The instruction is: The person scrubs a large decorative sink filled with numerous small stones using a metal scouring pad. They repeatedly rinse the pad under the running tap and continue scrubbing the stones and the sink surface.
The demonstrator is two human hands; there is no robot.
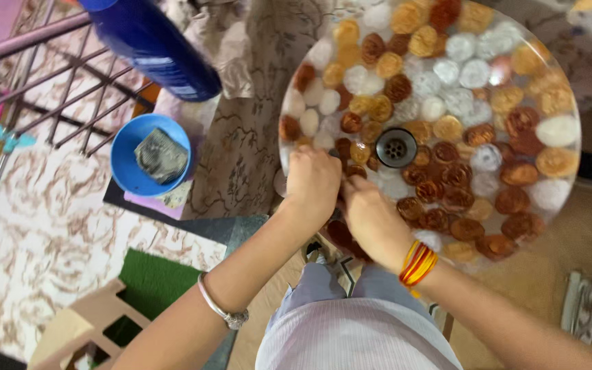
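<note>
A round glass basin (563, 164) patterned with brown, orange and white rose shapes fills the upper right, with a metal drain (396, 147) in its middle. My left hand (313, 185) and my right hand (371, 216) are pressed together over the basin's near rim, fingers curled; whether anything is held between them is hidden. A silver bangle (222, 310) circles my left wrist. Red and yellow bangles (417, 264) circle my right wrist.
A blue bowl (126, 147) holding a grey scrubber (161, 156) sits left of the basin on the patterned counter (241, 137). A dark blue bottle (155, 44) stands behind it. Below lie a marble floor (42, 226), green mat (149, 284) and tan stool (80, 322).
</note>
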